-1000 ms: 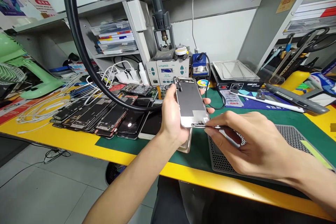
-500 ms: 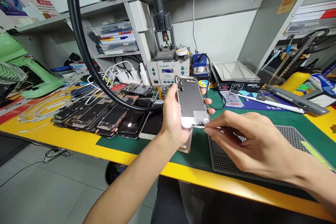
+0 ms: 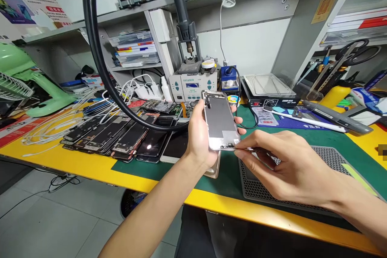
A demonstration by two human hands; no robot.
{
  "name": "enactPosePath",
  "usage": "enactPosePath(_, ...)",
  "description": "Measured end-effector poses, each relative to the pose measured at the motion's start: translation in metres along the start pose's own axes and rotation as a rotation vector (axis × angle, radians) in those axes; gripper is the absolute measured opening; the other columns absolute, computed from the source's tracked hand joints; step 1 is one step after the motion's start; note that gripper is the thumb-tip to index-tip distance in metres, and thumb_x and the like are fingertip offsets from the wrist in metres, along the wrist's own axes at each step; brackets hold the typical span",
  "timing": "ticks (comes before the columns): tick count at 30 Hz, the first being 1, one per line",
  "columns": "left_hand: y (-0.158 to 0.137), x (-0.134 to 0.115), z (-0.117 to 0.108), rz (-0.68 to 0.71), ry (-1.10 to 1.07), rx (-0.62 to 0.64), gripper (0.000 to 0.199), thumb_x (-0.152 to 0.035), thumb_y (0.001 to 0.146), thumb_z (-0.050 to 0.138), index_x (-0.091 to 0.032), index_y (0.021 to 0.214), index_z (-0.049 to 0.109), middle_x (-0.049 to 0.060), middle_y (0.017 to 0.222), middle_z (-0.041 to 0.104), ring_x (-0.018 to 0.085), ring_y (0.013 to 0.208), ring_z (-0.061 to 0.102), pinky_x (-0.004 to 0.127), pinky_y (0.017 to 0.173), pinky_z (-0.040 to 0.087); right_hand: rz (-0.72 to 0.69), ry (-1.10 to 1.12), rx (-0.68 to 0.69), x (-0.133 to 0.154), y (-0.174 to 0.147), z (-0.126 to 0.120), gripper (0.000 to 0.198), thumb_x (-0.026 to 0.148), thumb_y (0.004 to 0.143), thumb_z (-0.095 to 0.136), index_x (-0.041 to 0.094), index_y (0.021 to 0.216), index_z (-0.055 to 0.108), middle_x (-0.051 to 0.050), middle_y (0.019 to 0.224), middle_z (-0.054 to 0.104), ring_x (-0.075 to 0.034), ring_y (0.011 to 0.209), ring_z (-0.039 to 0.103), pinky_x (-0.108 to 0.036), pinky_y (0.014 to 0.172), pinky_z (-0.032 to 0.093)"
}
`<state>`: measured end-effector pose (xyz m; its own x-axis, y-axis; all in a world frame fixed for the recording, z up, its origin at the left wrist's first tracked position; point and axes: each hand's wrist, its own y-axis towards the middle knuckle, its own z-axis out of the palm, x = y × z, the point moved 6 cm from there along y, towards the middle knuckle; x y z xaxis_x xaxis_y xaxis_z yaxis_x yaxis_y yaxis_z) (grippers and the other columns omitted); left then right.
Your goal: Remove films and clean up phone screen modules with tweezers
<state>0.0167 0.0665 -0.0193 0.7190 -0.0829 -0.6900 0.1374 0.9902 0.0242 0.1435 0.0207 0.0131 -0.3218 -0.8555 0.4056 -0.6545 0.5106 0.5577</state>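
My left hand (image 3: 198, 131) is wrapped round a phone screen (image 3: 219, 117), its dark grey back towards me and tilted up. The thumb lies along the screen's left edge, and fingertips show at the right edge. In my right hand (image 3: 284, 165), thumb and forefinger pinch slim metal tweezers (image 3: 230, 148) at the screen's lower right corner. Most of the tweezers is hidden in the palm. The tips lie along the bottom edge, beside a small dark flex part (image 3: 227, 145). A gold-edged phone (image 3: 214, 168) rests on the mat below my left hand.
Several phone screens and phones (image 3: 133, 135) lie at left. A black hose (image 3: 104, 72) arcs in front of them. A black honeycomb pad (image 3: 320, 157) lies under my right hand. Behind stand a soldering station (image 3: 193, 86) and a flat heating plate (image 3: 269, 88); a white brush (image 3: 305, 119) lies at right.
The camera view has shifted slightly. Both hands keep nearly the same pose, with the tweezers still at the screen's bottom edge.
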Motion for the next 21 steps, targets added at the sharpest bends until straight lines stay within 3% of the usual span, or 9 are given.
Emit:
enactPosePath(3, 0.000, -0.005, -0.001, 0.026, 0.022, -0.035, 0.059, -0.058, 0.097, 0.034, -0.013, 0.097, 0.072, 0.011, 0.084, 0.072, 0.022, 0.066, 0.070, 0.035, 0.064, 0.059, 0.099, 0.093, -0.081, -0.001, 0.002, -0.009, 0.004, 0.022, 0.090, 0.064, 0.021, 0.094, 0.062, 0.001, 0.068, 0.064, -0.010, 0.050, 0.048, -0.024, 0.047, 0.035)
enactPosePath(6, -0.001, -0.016, -0.001, 0.175, 0.045, -0.121, 0.053, -0.059, 0.096, 0.041, -0.015, 0.098, 0.070, 0.010, 0.093, 0.072, 0.022, 0.075, 0.071, 0.037, 0.070, 0.061, 0.376, 0.375, -0.226, -0.020, 0.003, -0.017, 0.014, 0.033, 0.093, 0.064, 0.019, 0.090, 0.061, 0.000, 0.068, 0.066, -0.011, 0.057, 0.055, -0.022, 0.050, 0.039)
enactPosePath(9, -0.007, -0.028, 0.000, 0.367, 0.094, -0.202, 0.045, -0.060, 0.091, 0.055, -0.018, 0.100, 0.068, 0.009, 0.099, 0.071, 0.024, 0.086, 0.072, 0.042, 0.081, 0.061, 0.682, 0.771, -0.231, -0.044, 0.000, -0.007, 0.023, 0.040, 0.091, 0.066, 0.018, 0.087, 0.062, 0.001, 0.062, 0.063, -0.006, 0.044, 0.038, -0.019, 0.040, 0.025)
enactPosePath(11, -0.012, -0.036, 0.002, 0.504, 0.143, -0.214, 0.038, -0.054, 0.088, 0.065, -0.018, 0.100, 0.067, 0.008, 0.101, 0.069, 0.025, 0.090, 0.072, 0.045, 0.087, 0.059, 0.801, 0.981, -0.200, -0.053, -0.002, 0.001, 0.025, 0.040, 0.088, 0.068, 0.016, 0.083, 0.062, 0.001, 0.064, 0.063, -0.003, 0.040, 0.027, -0.020, 0.038, 0.014)
enactPosePath(16, -0.026, -0.048, 0.008, 0.738, 0.216, -0.111, 0.021, -0.032, 0.085, 0.074, -0.019, 0.102, 0.069, 0.004, 0.104, 0.069, 0.027, 0.102, 0.071, 0.048, 0.101, 0.053, 0.807, 1.072, -0.263, -0.055, -0.001, -0.004, 0.024, 0.037, 0.087, 0.069, 0.016, 0.080, 0.061, 0.001, 0.070, 0.065, -0.003, 0.039, 0.035, -0.019, 0.037, 0.016)
enactPosePath(18, -0.031, -0.049, 0.007, 0.798, 0.215, -0.107, 0.027, -0.028, 0.083, 0.075, -0.021, 0.109, 0.070, 0.004, 0.108, 0.070, 0.029, 0.106, 0.070, 0.051, 0.106, 0.050, 0.812, 1.114, -0.261, -0.052, 0.000, -0.006, 0.022, 0.037, 0.086, 0.070, 0.016, 0.083, 0.062, -0.001, 0.075, 0.068, -0.003, 0.039, 0.040, -0.019, 0.037, 0.017)
enactPosePath(21, -0.039, -0.048, 0.008, 0.883, 0.264, -0.100, 0.042, -0.023, 0.081, 0.076, -0.024, 0.122, 0.066, 0.004, 0.113, 0.069, 0.034, 0.112, 0.068, 0.058, 0.108, 0.046, 0.826, 1.197, -0.242, -0.047, 0.001, -0.009, 0.022, 0.037, 0.087, 0.068, 0.016, 0.086, 0.062, -0.003, 0.084, 0.071, -0.001, 0.037, 0.034, -0.019, 0.036, 0.011)
